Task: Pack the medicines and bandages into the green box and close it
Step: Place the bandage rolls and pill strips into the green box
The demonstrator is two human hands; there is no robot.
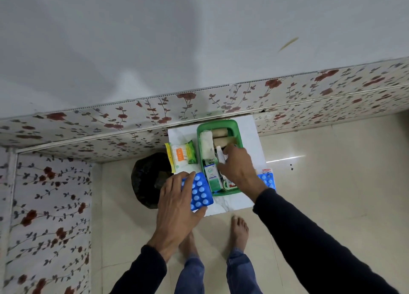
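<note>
The green box (pixel 234 128) stands open on a small white table (pixel 251 138). Inside lie a white bandage roll (pixel 207 143), two tan bandage rolls (pixel 221 136) and a green-and-white medicine carton (pixel 213 178). My right hand (pixel 238 167) reaches into the box with its fingers on a small white bottle (pixel 220 155). My left hand (pixel 179 203) holds a blue blister pack of white tablets (pixel 200 193) at the table's near left corner. Another blue blister pack (pixel 266 180) lies right of the box, partly behind my right arm. A packet of cotton buds (pixel 180 156) lies left of the box.
A dark round bin (pixel 147 178) stands on the floor left of the table. A floral-patterned wall panel (pixel 110 125) runs behind the table and down the left side. My bare feet (pixel 239 229) are on beige floor tiles just in front of the table.
</note>
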